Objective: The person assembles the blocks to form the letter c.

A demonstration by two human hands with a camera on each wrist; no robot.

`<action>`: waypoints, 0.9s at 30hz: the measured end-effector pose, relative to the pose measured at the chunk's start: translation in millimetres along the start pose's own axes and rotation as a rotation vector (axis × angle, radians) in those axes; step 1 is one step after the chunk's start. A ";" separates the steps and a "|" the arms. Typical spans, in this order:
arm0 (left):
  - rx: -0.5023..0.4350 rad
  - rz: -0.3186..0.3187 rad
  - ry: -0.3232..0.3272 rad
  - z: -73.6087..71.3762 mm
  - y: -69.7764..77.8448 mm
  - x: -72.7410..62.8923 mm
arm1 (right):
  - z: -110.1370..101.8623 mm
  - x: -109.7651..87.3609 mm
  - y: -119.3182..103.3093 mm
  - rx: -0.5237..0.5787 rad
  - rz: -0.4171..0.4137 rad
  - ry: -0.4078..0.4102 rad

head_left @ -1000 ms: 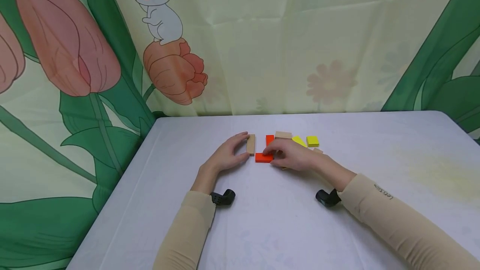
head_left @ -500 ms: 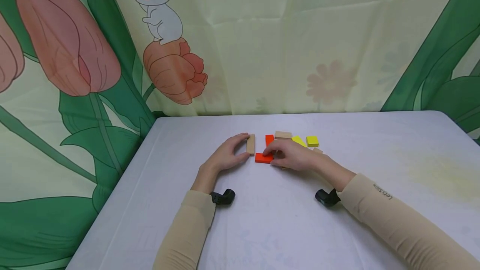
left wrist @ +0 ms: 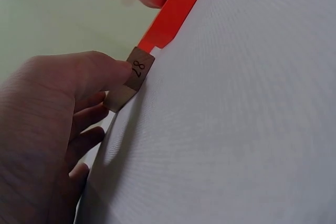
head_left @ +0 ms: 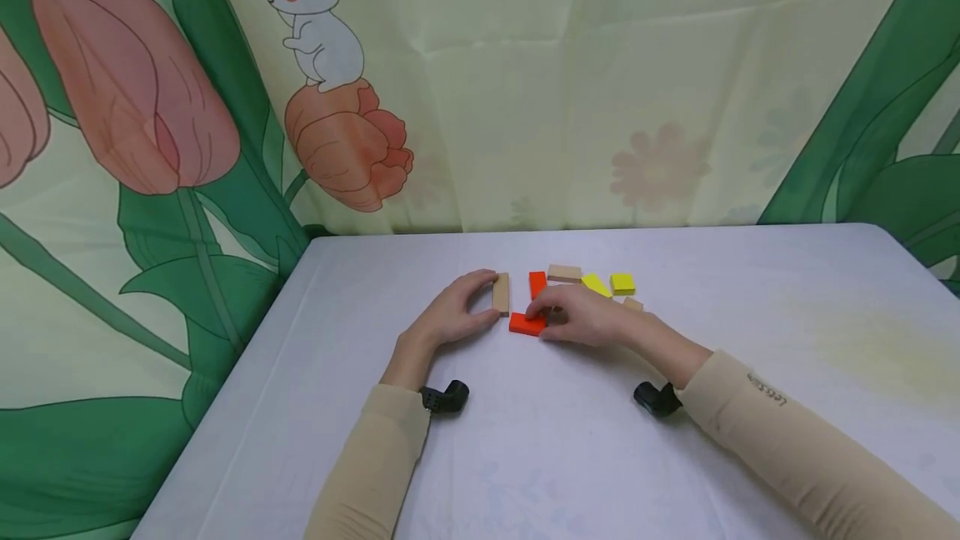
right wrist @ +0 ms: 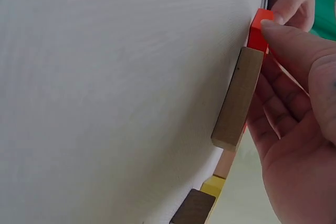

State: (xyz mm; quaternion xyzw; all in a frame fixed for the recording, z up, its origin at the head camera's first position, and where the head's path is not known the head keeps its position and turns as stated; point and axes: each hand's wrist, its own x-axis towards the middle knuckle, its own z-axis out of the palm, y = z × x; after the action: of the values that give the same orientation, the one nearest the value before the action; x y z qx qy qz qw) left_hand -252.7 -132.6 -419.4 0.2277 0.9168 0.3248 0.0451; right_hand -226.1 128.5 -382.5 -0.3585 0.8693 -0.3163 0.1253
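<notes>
My left hand (head_left: 447, 311) holds an upright-lying plain wooden block (head_left: 501, 295) at its two ends, thumb on the near end and index finger at the far end. In the left wrist view the thumb presses the block's end (left wrist: 139, 68), which bears a printed number. To the right, my right hand (head_left: 581, 315) pinches a red block (head_left: 527, 324), which lies slightly slanted on the table. Another red block (head_left: 537, 284) lies just behind my right fingers. A further wooden block (right wrist: 239, 98) shows beside the right hand in the right wrist view, mostly hidden in the head view.
Behind the right hand lie a wooden block (head_left: 564, 273), a yellow block (head_left: 596, 285) and a second yellow block (head_left: 622, 283). A small wooden piece (head_left: 633, 304) sits by the right wrist. A white cloth covers the table (head_left: 480, 457); a printed curtain (head_left: 525, 107) hangs behind it.
The pinched red block has turned slightly and shifted a little toward the near side with my right hand. My left hand and its wooden block have stayed about where they were.
</notes>
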 end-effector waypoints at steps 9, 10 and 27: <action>0.023 -0.022 -0.007 -0.2 4.2 -2.6 | 1.1 -2.9 -3.2 0.009 0.020 -0.029; 0.023 -0.022 -0.008 -0.5 4.9 -2.7 | 1.1 -3.1 -3.4 0.009 0.022 -0.030; 0.042 -0.031 -0.042 -0.5 9.3 -6.1 | 4.8 -8.0 -10.0 0.000 0.013 -0.044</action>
State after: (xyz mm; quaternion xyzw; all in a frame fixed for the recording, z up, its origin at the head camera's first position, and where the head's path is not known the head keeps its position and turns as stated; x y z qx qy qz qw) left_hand -243.7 -129.3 -413.7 0.2212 0.9257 0.3001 0.0644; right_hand -212.7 126.4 -379.9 -0.3597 0.8688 -0.3073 0.1465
